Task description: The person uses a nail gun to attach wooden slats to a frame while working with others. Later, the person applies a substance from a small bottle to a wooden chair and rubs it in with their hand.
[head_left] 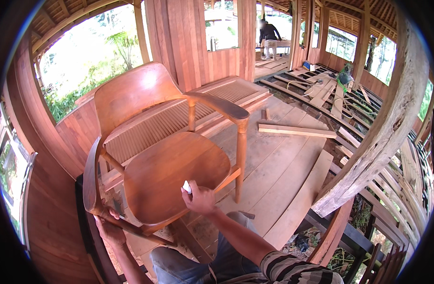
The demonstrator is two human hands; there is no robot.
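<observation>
A brown wooden armchair (172,165) with a curved backrest and a rounded, smooth seat stands in front of me. Low at its left front, my left hand (110,229) is wrapped round the chair's frame just below the left armrest (91,175). Over the front right part of the seat, my right hand (199,199) is closed on a small white object (187,187). Only its tip shows past my fingers, so its kind is unclear. Whether it touches the seat I cannot tell.
Behind the chair lies a slatted wooden panel (179,118). Loose planks (297,131) rest on the board floor (273,165). At right stands a rough timber post (368,137) beside open floor joists (316,109). A person (270,35) works far back.
</observation>
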